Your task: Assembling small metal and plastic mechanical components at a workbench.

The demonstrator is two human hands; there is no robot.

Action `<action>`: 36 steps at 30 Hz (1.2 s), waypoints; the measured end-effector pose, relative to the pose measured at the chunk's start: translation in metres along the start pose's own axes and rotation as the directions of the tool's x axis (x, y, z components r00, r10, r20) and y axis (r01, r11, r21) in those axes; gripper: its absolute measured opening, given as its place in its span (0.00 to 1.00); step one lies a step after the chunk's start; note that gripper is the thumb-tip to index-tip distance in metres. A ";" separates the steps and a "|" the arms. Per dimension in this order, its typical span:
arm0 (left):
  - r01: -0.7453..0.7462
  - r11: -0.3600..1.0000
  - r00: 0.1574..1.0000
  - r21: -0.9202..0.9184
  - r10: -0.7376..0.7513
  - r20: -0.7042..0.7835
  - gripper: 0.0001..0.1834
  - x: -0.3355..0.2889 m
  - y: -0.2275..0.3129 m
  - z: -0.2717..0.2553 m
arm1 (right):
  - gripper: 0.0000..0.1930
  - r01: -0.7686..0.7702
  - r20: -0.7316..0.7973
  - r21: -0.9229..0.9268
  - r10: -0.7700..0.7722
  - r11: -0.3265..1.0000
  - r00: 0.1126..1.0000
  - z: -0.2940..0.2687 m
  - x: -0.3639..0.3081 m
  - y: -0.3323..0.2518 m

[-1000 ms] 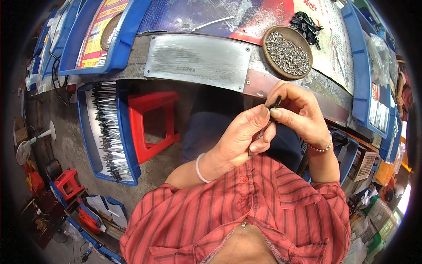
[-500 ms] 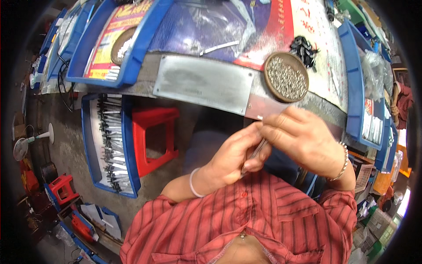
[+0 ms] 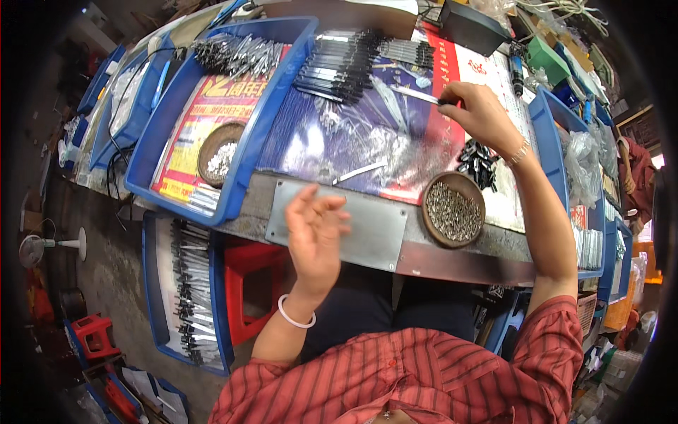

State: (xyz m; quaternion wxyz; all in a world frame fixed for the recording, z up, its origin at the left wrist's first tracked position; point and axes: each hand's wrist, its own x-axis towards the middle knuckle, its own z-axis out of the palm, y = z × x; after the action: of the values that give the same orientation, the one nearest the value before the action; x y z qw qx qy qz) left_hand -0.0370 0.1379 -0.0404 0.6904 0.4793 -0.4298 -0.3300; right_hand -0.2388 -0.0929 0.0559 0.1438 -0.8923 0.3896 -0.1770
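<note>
My left hand (image 3: pixel 314 237) is raised over the front edge of the table, beside a grey metal plate (image 3: pixel 371 237). Its fingers are spread and a little blurred, with nothing in them. Farther off to the right, my right hand (image 3: pixel 480 116) pinches the dark end of a slim white pen-like stick (image 3: pixel 417 94), which points left over the table. Near that arm lie a pile of small black pieces (image 3: pixel 479 164) and a round brown bowl (image 3: pixel 426 212) of small metal parts. A thin white strip (image 3: pixel 360 172) rests behind the plate.
Rows of black-and-silver pen-like sticks (image 3: pixel 335 67) lie at the back. A blue tray (image 3: pixel 244 180) on the left holds more sticks and a bowl of white bits (image 3: pixel 220 159). Below it stand another filled blue tray (image 3: pixel 150 283) and a red stool (image 3: pixel 244 290). Blue bins (image 3: pixel 554 141) line the right.
My hands were together near my chest around a thin stick. They have separated: the left is over the plate's edge, the right has reached far forward. The view has tilted up, showing more table.
</note>
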 end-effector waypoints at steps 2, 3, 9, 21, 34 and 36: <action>-0.173 0.961 0.982 0.213 0.151 0.116 0.24 -0.004 -0.005 0.004 | 0.08 -0.037 -0.050 -0.046 0.035 0.998 0.998 0.021 0.031 0.033; -0.342 0.851 0.933 0.399 0.258 0.250 0.24 -0.007 -0.008 0.006 | 0.09 -0.046 -0.078 -0.104 0.038 0.994 0.996 0.031 0.044 0.045; -0.201 0.924 0.973 0.327 0.150 0.174 0.25 -0.004 -0.004 0.008 | 0.09 -0.144 -0.064 -0.257 0.132 0.956 0.989 0.067 0.095 0.075; -0.196 0.911 0.968 0.363 0.120 0.221 0.27 0.000 -0.004 0.006 | 0.10 -0.104 -0.205 -0.283 0.046 0.954 0.978 0.076 0.112 0.095; 0.053 0.960 0.993 0.275 -0.080 0.087 0.09 0.003 0.003 0.004 | 0.07 0.008 -0.020 0.171 -0.005 0.985 1.000 0.003 -0.055 -0.033; 0.099 0.964 0.989 0.246 -0.122 0.082 0.09 0.015 0.007 0.007 | 0.07 0.029 -0.005 0.205 -0.028 0.978 1.000 -0.009 -0.091 -0.055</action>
State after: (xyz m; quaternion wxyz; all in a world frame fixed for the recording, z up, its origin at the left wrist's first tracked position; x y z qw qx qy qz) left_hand -0.0363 0.1245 -0.0283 0.5859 0.5665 -0.4720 -0.3361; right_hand -0.2649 0.0100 0.0670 0.2321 -0.8780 0.3566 -0.2191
